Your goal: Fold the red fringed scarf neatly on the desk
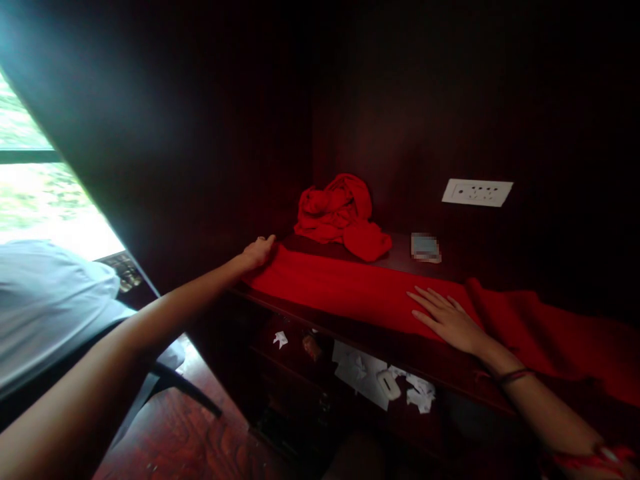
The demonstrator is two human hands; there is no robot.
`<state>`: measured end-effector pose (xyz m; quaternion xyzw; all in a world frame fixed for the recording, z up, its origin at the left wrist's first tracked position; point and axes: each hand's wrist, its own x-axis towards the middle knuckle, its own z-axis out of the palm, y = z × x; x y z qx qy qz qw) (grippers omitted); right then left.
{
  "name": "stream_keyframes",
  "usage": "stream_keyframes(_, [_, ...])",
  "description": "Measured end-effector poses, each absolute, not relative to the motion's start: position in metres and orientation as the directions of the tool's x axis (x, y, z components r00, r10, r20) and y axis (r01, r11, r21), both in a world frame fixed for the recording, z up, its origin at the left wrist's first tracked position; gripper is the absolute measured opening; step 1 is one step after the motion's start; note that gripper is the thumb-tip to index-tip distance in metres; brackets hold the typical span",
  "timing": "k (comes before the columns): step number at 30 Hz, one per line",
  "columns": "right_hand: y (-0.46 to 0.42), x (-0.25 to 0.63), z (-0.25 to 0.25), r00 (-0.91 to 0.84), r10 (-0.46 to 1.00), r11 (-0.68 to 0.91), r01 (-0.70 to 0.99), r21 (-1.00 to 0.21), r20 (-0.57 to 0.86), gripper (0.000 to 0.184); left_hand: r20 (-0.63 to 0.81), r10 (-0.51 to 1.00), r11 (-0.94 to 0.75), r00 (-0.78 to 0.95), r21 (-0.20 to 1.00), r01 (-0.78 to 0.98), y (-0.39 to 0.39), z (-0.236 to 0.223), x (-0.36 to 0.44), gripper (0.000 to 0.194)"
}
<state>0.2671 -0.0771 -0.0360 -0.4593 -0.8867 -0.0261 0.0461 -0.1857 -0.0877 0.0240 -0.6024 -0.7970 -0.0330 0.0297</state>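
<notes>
A long strip of red cloth [340, 283] lies stretched along a dark wooden shelf. At its left end my left hand [260, 251] is closed, pinching the cloth's edge. My right hand [445, 317] rests palm down on the strip, fingers spread. To the right of that hand the cloth runs on with raised folds. Behind the strip sits a crumpled bundle of red cloth [335, 210], touched by neither hand. A small blurred packet-like item [425, 247] lies to the right of the bundle.
A white wall socket [477, 193] is on the back panel. Under the shelf are crumpled white paper [420, 393] and a white oblong object [388, 385]. On the left, a person in a light shirt [50, 300] sits near a bright window [35, 180].
</notes>
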Motion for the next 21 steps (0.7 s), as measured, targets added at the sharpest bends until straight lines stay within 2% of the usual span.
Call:
stream_keyframes(3, [-0.076,0.267,-0.036,-0.584,0.805,0.587,0.81,0.004,0.108,0.056,0.204,0.971,0.168,-0.128,-0.191,0.967,-0.097,0.003,-0.184,0.039])
stream_keyframes(5, [-0.077,0.267,-0.036,-0.583,0.805,0.586,0.81,0.006,0.108,0.056,0.231,0.972,0.108,-0.03,-0.335,0.936,-0.102,-0.003,-0.189,0.037])
stream_keyframes(8, [-0.077,0.266,-0.035,-0.575,0.813,0.577,0.817,0.004,0.097,0.056,0.199,0.98,0.069,0.014,-0.406,0.911,-0.106,-0.001,-0.196,0.036])
stream_keyframes(11, [-0.078,0.267,-0.035,-0.573,0.815,0.576,0.817,-0.008,0.09,0.056,0.197,0.979,0.114,-0.048,-0.335,0.935,-0.104,0.001,-0.188,0.034])
stream_keyframes(14, [-0.078,0.267,-0.034,-0.577,0.811,0.58,0.814,-0.01,0.095,0.056,0.183,0.964,0.221,-0.191,-0.161,0.962,-0.098,0.003,-0.176,0.037])
stream_keyframes(18, [-0.078,0.267,-0.034,-0.58,0.809,0.582,0.813,-0.001,0.093,0.056,0.001,0.899,0.436,-0.438,0.087,0.896,-0.083,0.017,-0.179,0.055])
stream_keyframes(21, [-0.078,0.267,-0.035,-0.577,0.81,0.58,0.815,0.003,0.101,0.056,-0.055,0.918,0.397,-0.393,0.168,0.902,-0.072,0.028,-0.19,0.042])
